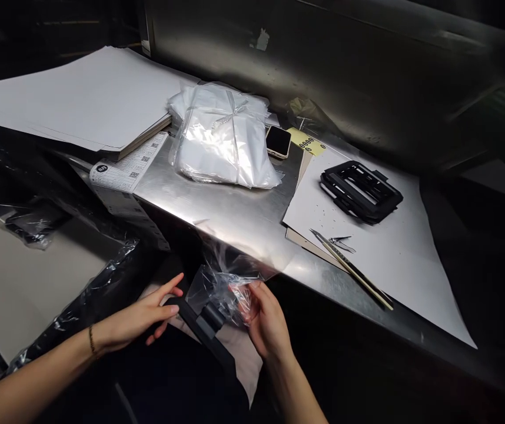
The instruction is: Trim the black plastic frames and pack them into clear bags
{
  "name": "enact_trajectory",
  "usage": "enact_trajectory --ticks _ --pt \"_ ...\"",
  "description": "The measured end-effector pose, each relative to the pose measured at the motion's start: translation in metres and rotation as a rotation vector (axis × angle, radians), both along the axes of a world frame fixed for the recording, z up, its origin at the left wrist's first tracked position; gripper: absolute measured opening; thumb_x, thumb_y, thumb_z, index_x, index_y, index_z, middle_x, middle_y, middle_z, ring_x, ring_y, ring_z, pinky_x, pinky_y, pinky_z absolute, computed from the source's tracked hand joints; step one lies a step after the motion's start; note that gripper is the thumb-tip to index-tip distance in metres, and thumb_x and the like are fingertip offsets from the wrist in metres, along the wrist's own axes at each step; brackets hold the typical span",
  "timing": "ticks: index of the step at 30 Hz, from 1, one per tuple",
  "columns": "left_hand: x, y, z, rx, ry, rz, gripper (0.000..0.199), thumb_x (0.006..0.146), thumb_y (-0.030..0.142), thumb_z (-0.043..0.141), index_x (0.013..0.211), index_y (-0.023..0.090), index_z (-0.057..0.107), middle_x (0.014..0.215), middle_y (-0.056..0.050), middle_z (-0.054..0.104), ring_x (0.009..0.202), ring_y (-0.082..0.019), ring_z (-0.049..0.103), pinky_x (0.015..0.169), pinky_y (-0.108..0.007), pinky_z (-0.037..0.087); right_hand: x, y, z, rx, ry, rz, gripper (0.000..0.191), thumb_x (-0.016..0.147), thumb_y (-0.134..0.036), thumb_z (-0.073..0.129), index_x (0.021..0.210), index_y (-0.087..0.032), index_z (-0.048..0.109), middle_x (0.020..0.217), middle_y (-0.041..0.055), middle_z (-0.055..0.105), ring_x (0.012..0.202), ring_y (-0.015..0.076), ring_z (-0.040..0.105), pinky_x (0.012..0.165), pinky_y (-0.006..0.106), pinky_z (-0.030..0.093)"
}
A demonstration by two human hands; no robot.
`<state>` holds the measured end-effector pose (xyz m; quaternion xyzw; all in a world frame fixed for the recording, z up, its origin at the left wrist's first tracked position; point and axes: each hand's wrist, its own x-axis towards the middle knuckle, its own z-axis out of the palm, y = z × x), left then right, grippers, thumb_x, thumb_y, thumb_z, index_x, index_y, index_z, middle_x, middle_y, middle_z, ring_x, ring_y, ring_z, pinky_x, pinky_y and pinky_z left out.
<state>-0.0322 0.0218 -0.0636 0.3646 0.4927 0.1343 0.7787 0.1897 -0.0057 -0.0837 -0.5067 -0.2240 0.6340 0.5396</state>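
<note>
A long black plastic part [202,328] with a raised block at its middle lies slantwise low in the view. My left hand [146,315] is at its upper left end, the thumb touching it and the fingers spread apart. A clear plastic bag [230,288] is pinched in my right hand [268,318], its film crumpled beside and partly over the black part's block. Whether the part is inside the bag, I cannot tell. Pale cloth or sheet [241,353] shows beneath both.
The metal bench [182,197] bears tied clear bags [221,138], a phone [278,142], a yellow sheet [308,141] and stacked white board [89,100]. A black frame [362,191], cutter [352,268] and nippers [342,243] lie on white paper [411,277]. A plastic-lined box [36,277] stands left.
</note>
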Motion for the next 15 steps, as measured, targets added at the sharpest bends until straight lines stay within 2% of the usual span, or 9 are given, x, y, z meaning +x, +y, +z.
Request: enact_trajectory --ticks 1,2,3,5,7,8,10,13,15 --pt "0.008 0.001 -0.005 0.001 0.003 -0.026 0.068 0.078 0.027 0.054 0.135 0.031 0.017 0.129 -0.011 0.034 0.048 -0.002 0.046 0.038 -0.019 0.033 -0.004 0.002 0.001 0.008 -0.025 0.057 0.022 0.086 -0.033 0.046 0.078 -0.013 0.051 0.065 -0.0048 0.051 0.042 0.0020 0.041 0.036 0.015 0.033" --pt "0.015 0.003 -0.010 0.000 -0.002 -0.053 0.072 0.076 0.024 0.056 0.134 0.033 0.014 0.136 -0.012 0.025 0.047 -0.001 0.047 0.037 -0.019 0.034 -0.007 0.005 0.001 0.016 -0.054 0.118 0.024 0.086 -0.035 0.045 0.079 -0.013 0.051 0.063 -0.0053 0.050 0.041 0.0022 0.041 0.036 0.015 0.033" --pt "0.022 0.005 -0.016 -0.004 -0.012 -0.080 0.072 0.075 0.021 0.057 0.133 0.032 0.016 0.136 -0.012 0.026 0.046 -0.001 0.049 0.036 -0.018 0.034 -0.008 0.007 0.000 0.026 -0.091 0.179 0.025 0.087 -0.037 0.044 0.080 -0.013 0.051 0.060 -0.0060 0.049 0.040 0.0024 0.041 0.036 0.016 0.033" --pt "0.031 0.008 -0.028 -0.016 -0.018 -0.129 0.055 0.076 0.017 0.056 0.126 0.024 0.032 0.119 -0.009 0.047 0.043 -0.001 0.048 0.035 -0.017 0.035 -0.006 0.009 -0.003 0.053 -0.194 0.284 0.027 0.087 -0.039 0.043 0.079 -0.014 0.051 0.057 -0.0068 0.048 0.039 0.0030 0.041 0.037 0.017 0.035" --pt "0.032 0.008 -0.038 -0.028 0.008 -0.158 0.029 0.079 0.016 0.055 0.106 0.015 0.048 0.087 -0.001 0.059 0.041 -0.001 0.045 0.034 -0.014 0.035 0.003 0.005 -0.005 0.092 -0.350 0.335 0.027 0.085 -0.038 0.046 0.077 -0.013 0.052 0.061 -0.0054 0.050 0.044 0.0042 0.044 0.042 0.019 0.038" --pt "0.031 0.007 -0.042 -0.031 0.029 -0.162 0.018 0.080 0.016 0.054 0.097 0.013 0.051 0.075 0.002 0.057 0.040 -0.001 0.044 0.034 -0.014 0.035 0.009 -0.002 -0.006 0.113 -0.444 0.338 0.026 0.084 -0.037 0.048 0.074 -0.014 0.053 0.065 -0.0042 0.050 0.050 0.0053 0.045 0.047 0.020 0.039" --pt "0.024 0.004 -0.047 -0.029 0.073 -0.158 0.009 0.082 0.018 0.051 0.088 0.012 0.052 0.062 0.006 0.052 0.039 -0.002 0.043 0.034 -0.013 0.036 0.017 -0.023 -0.006 0.148 -0.629 0.337 0.023 0.081 -0.034 0.053 0.068 -0.015 0.053 0.066 -0.0028 0.049 0.056 0.0073 0.044 0.053 0.022 0.039" --pt "0.016 -0.001 -0.047 -0.022 0.118 -0.153 0.007 0.083 0.018 0.051 0.086 0.011 0.052 0.063 0.006 0.053 0.038 -0.002 0.045 0.033 -0.013 0.037 0.013 -0.069 -0.004 0.163 -0.801 0.391 0.019 0.081 -0.028 0.052 0.064 -0.019 0.054 0.060 -0.0020 0.049 0.054 0.0099 0.043 0.054 0.023 0.036" --pt "0.015 -0.003 -0.047 -0.022 0.144 -0.148 0.013 0.082 0.016 0.051 0.094 0.012 0.051 0.069 0.004 0.056 0.038 -0.001 0.045 0.032 -0.012 0.037 -0.001 -0.091 -0.003 0.165 -0.849 0.425 0.011 0.083 -0.025 0.049 0.074 -0.021 0.055 0.069 0.0002 0.056 0.063 0.0129 0.052 0.056 0.022 0.038"
